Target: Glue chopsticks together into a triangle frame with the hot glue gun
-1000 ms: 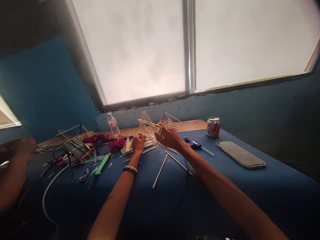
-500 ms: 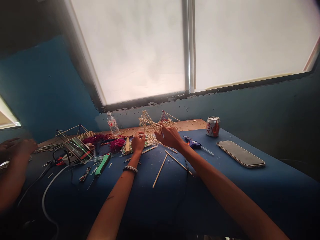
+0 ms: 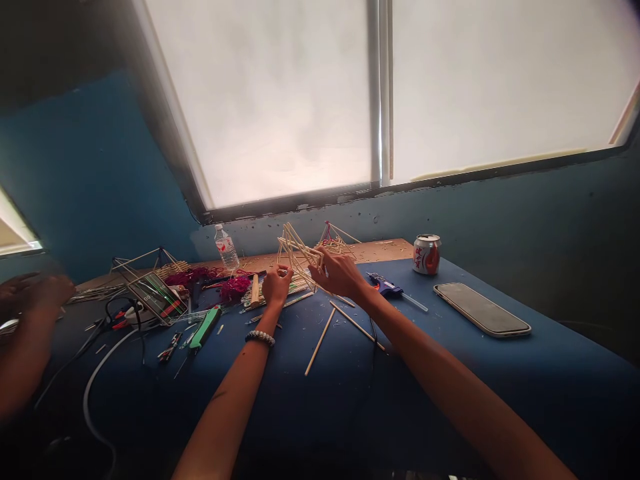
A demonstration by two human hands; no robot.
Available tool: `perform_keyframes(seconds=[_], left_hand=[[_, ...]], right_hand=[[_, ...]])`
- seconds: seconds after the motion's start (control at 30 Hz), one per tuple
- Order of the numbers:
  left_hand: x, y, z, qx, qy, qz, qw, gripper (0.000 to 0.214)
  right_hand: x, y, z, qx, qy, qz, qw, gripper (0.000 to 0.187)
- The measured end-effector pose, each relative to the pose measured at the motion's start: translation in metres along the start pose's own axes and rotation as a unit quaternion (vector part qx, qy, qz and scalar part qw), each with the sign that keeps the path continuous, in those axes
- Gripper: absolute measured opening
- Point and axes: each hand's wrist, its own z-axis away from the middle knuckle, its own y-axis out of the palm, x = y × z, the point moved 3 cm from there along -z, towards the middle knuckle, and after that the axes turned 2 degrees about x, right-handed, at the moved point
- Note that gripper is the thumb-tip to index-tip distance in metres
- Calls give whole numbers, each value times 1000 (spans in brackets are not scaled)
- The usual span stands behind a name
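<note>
Left hand (image 3: 277, 285) narrowly closed, fingertips pinching the lower sticks of a pyramid-like frame of thin wooden sticks (image 3: 299, 257). Right hand (image 3: 338, 275) more open, fingers spread across the frame's right side and gripping it there. Frame up between both hands, tilted, over a blue-covered tabletop (image 3: 280, 407); contact between its lowest tip and the bundled sticks (image 3: 275, 293) just beneath it impossible to tell from this view.

Best handling, by the look of it: light, steady pressure close to the joints, both wrists kept low, since such thin sticks probably flex or spring apart under a hard squeeze.

Just behind the frame, a second stick frame with red binding (image 3: 336, 243), close enough for a snag on any swing backward. Left of the frame, a clutter: red yarn (image 3: 235, 290), a short wooden dowel (image 3: 255, 290), a clear water bottle (image 3: 227, 248), a green-handled cutter (image 3: 205, 328), a phone in a case (image 3: 157, 297) and a third stick frame (image 3: 145, 263). Right of the frame, a blue glue gun (image 3: 383, 285), a drinks can (image 3: 427, 254) and a large phone (image 3: 481, 310), well apart. Nearer the body, below the frame, loose sticks (image 3: 320, 350) on open blue surface, the widest room for moving. Far left, a co-worker's hand (image 3: 47, 292), well apart from the frame.
</note>
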Motion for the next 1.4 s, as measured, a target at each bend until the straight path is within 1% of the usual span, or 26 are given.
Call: perform_keyframes(seconds=[0.3, 0.6, 0.83, 1.2, 1.4], left_hand=[[-1, -1, 0, 13, -10, 3, 1000, 18], [0, 2, 0, 31, -13, 18, 999, 16], [2, 3, -1, 44, -10, 29, 999, 25], [1, 3, -1, 55, -7, 35, 998, 26], [2, 6, -2, 75, 10, 61, 995, 31]], right_hand=[[2, -3, 0, 13, -3, -7, 1000, 39], [1, 0, 0, 2, -1, -1, 1000, 40], [1, 0, 0, 6, 2, 2, 1000, 39], [2, 0, 1, 0, -5, 0, 1000, 39], [2, 0, 1, 1, -15, -6, 1000, 38]])
